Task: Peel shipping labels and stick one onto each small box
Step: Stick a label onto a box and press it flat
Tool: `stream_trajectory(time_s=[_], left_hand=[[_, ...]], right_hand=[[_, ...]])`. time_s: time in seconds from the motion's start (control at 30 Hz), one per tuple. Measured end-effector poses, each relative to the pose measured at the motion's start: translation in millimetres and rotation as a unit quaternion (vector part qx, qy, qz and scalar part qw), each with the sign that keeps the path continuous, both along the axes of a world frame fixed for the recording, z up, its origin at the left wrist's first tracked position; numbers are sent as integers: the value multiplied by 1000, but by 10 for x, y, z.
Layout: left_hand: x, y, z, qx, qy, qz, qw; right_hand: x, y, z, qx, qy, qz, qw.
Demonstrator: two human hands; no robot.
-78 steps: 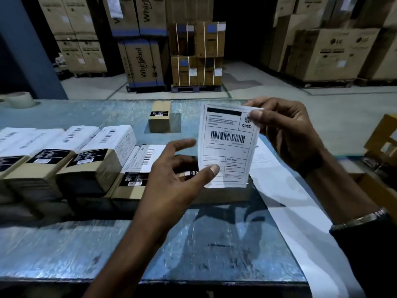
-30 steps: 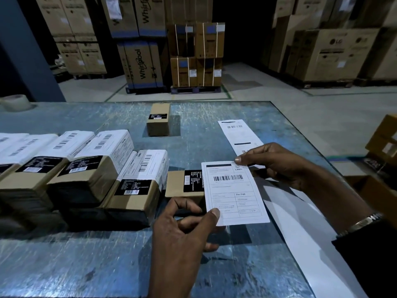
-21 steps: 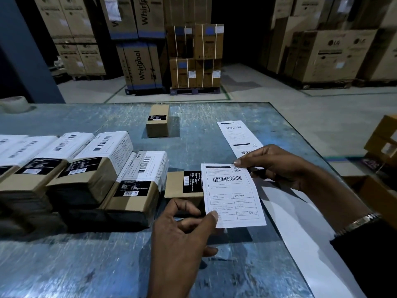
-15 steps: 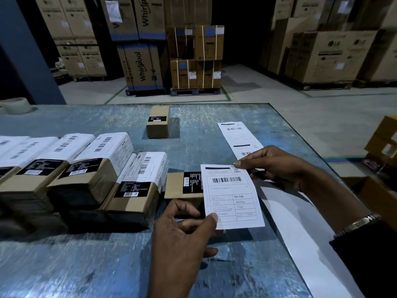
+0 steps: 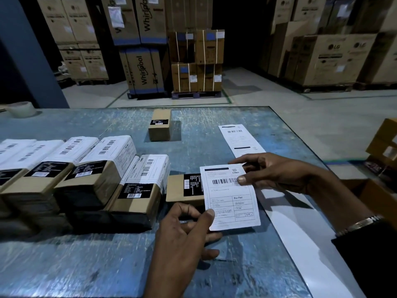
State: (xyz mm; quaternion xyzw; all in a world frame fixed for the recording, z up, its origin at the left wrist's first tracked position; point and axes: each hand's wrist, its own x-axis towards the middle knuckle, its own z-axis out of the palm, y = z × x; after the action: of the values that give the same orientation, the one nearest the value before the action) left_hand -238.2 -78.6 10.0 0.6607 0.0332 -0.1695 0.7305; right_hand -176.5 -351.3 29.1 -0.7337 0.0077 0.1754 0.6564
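Since the earliest frame, the shipping label (image 5: 231,197) is seen lowered from chest height to just above the counter (image 5: 86,265), and in the last half second it is barely shifted; only the right thumb is moved onto the barcode.

Far left: a tape roll (image 5: 21,109) is noted on the counter's back edge. A row of labelled boxes (image 5: 90,168) is recorded at left, white labels already wrapped over their tops. Just beside the nearest of them, the unlabelled small box (image 5: 182,188) is lying flat, brown card and a black sticker showing; its right part is hidden under the label.

Left hand (image 5: 184,231): the grip is closed on the label's lower left edge, thumb on top, fingers curled beneath. Right hand (image 5: 277,175): the label's upper right corner is pinched, thumb pressed on the print. The sheet is held flat and taut between both hands; whether it is already touching the box cannot be told.

Behind the right hand, a label strip (image 5: 240,139) is laid on the counter. One spare box (image 5: 160,124) is standing well apart, further back.

Judgement: alignment is nearly done; pressing down and smoothing over the box is expected next. A skewed or creased label is the risk.
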Motion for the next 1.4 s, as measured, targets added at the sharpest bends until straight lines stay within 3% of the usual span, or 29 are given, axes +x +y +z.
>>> stream_trajectory(time_s=[0.23,0.33,0.4,0.5,0.57,0.63,0.7,0.83,0.93,1.17,1.3,1.4], left_hand=[[-106,82,49,-16,-18,33,999],[-173,144,37,53,-153,79,984],[-138,223,94,125,-298,82,943],[159,345,195,238,-445,6,863],[390,398,206,347,-462,-85,812],[555,419,158,466,-456,-135,746],[606,402,83,504,-457,-144,719],[617,361,-35,510,-458,-124,718],[641,351,-42,515,-453,-121,718],[578,285,34,555,-460,-84,688],[585,228,-2,560,-428,-59,707],[593,245,-53,572,-423,-57,701]], right_hand=[[18,-2,-18,11,-6,-16,1000],[-29,25,53,-27,-28,-20,999],[-46,56,100,-82,-91,-52,991],[-68,186,188,-179,-258,-142,939],[-108,308,217,-201,-323,-145,913],[-151,410,209,-255,-318,-90,909],[-199,495,174,-352,-286,0,891],[-279,685,163,-485,-246,138,827],[-342,790,203,-525,-208,169,807],[-405,948,243,-511,-195,205,812],[-344,868,205,-529,-157,143,821],[-293,741,188,-545,-123,94,824]])
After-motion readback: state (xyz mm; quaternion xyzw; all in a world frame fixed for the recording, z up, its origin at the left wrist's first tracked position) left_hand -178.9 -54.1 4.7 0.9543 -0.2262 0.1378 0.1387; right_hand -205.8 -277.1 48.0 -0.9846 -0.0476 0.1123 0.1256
